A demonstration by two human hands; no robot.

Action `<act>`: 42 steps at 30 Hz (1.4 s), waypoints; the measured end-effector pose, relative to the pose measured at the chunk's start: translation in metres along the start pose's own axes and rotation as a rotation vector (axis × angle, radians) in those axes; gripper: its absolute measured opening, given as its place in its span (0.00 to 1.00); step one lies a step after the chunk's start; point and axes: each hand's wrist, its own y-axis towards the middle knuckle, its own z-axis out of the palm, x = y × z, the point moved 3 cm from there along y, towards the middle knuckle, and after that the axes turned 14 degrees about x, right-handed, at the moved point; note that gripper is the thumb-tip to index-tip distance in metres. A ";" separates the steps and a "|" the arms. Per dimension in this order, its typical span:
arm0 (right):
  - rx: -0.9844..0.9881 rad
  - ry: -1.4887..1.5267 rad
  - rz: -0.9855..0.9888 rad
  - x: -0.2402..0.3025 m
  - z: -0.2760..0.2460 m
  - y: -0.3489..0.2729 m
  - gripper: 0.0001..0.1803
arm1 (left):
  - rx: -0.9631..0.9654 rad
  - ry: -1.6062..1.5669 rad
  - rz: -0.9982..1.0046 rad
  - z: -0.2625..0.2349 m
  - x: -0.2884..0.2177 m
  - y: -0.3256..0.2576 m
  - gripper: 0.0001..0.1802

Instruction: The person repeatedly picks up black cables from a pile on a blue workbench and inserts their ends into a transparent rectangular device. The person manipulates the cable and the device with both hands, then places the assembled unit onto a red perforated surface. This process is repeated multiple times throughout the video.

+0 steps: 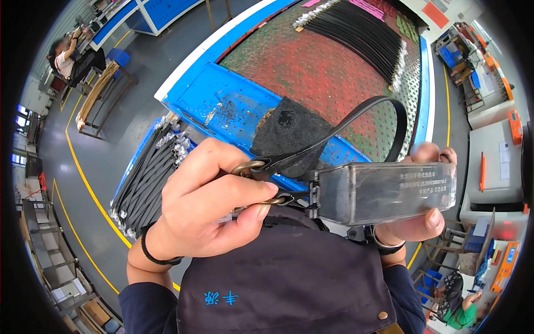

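My left hand (pixel 208 203) is closed on the bronze buckle (pixel 261 181) of a black belt (pixel 356 119), close in front of my chest. The strap loops up to the right and comes back down behind my right hand (pixel 420 214). That hand grips a clear plastic box-shaped tool (pixel 384 192) with a hinged left end, and the belt end near the buckle enters that end. A black wristband is on my left wrist and a metal bangle on my right.
Below lies a blue-framed worktable (pixel 222 103) with a red-stained perforated top, a black pad (pixel 289 125) and rows of black belts (pixel 361 33). More belts hang on a rack (pixel 147 178) at left. Other people sit at far left (pixel 67 53) and lower right (pixel 459 306).
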 end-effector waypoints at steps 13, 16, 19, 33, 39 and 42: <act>-0.207 0.364 0.025 -0.051 -0.099 0.000 0.28 | -0.582 -1.214 -0.613 0.029 0.099 -0.060 0.06; -0.210 0.187 0.386 -0.120 -0.100 -0.015 0.27 | -0.562 -1.357 -0.682 0.034 0.098 -0.061 0.07; -0.169 0.160 0.525 -0.177 -0.087 -0.027 0.28 | -0.476 -1.287 -0.638 0.032 0.091 -0.051 0.07; 0.538 -1.380 0.192 -0.155 -0.080 -0.090 0.12 | -0.304 -0.093 -0.328 0.039 0.045 -0.032 0.07; 0.630 -1.290 0.284 -0.127 -0.069 -0.093 0.09 | -0.201 0.035 -0.177 0.045 0.025 -0.009 0.08; 0.570 -1.178 0.053 -0.060 -0.035 -0.058 0.10 | -0.166 0.099 -0.047 0.049 0.017 0.001 0.11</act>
